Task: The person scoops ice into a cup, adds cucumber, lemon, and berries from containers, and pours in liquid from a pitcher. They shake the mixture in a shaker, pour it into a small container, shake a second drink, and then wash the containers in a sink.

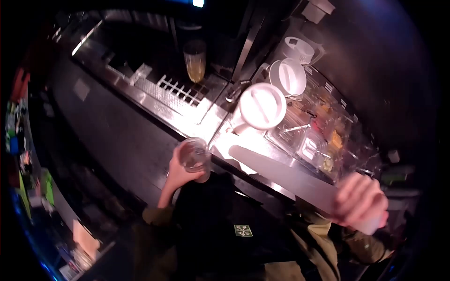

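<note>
A clear, empty-looking glass [193,155] is in my left hand [177,169], its fingers wrapped round the side over the counter's front edge. My right hand [360,199], blurred, is closed round the end of a long, pale, translucent object [286,177]. That object stretches left to the lit counter, its rounded end near the glass; what it is exactly, I cannot tell. Just beyond it stands a white lidded container [262,107].
Two more white lidded containers [287,77] [299,50] stand behind. Clear bins [328,136] with coloured contents line the right. A tall glass of yellowish liquid [195,63] stands beyond a metal rack [179,90]. The metal counter edge [154,112] runs diagonally.
</note>
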Available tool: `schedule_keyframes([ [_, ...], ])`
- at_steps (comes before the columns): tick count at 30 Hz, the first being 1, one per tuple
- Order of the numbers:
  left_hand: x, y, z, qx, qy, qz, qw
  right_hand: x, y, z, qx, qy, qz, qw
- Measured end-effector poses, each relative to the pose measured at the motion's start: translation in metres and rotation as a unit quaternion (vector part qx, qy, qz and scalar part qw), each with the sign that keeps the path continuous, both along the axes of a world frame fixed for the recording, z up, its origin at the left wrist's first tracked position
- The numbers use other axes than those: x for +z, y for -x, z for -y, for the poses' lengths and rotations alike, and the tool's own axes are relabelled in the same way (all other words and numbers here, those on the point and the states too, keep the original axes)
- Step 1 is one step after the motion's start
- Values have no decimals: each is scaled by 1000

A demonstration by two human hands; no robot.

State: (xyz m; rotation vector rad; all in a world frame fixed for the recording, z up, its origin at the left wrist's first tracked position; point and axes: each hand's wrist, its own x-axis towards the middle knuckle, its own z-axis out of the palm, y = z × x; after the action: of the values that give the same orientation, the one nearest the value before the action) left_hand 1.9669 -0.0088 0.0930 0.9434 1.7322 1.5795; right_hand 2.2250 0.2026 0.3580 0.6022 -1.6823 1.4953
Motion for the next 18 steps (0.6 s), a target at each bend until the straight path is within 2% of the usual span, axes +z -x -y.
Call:
schedule_keyframes([
  [1, -6, 16, 11, 40, -24, 2, 999, -11, 27, 16, -33, -13, -10, 999],
  [2, -12, 32, 20, 75, -52, 7, 996, -25, 58, 24, 8, -40, -34, 999],
  [3, -3, 49, 25, 101, -33, -37, 994, -45, 90, 46, -44, -20, -56, 997],
  [4, 2, 68, 28, 106, -32, -54, 992, -62, 115, 48, 16, -92, -5, 996],
  [5, 2, 88, 30, 104, -28, -98, 989, -102, 146, 64, -73, -119, -42, 989],
  [6, 4, 110, 31, 76, -41, -127, 988, -120, 168, 62, -60, -266, 47, 961],
  [7, 6, 127, 31, 76, -39, -40, 996, -157, 194, 74, -97, -233, 6, 968],
  [9, -14, 183, 32, 10, -48, -75, 996, -221, 229, 76, -121, -309, 70, 941],
  [10, -17, 206, 27, -14, -64, -28, 997, -247, 241, 71, -135, -346, 107, 922],
  [12, -27, 257, 20, -59, -52, -108, 991, -287, 259, 62, -166, -386, 169, 891],
  [13, -25, 273, 16, -86, -54, -97, 990, -311, 267, 57, -178, -403, 202, 875],
  [16, -10, 314, 8, -141, -70, -117, 981, -351, 271, 37, -164, -499, 293, 799],
  [18, -4, 333, 7, -164, -65, -126, 976, -354, 265, 32, -170, -509, 327, 778],
])
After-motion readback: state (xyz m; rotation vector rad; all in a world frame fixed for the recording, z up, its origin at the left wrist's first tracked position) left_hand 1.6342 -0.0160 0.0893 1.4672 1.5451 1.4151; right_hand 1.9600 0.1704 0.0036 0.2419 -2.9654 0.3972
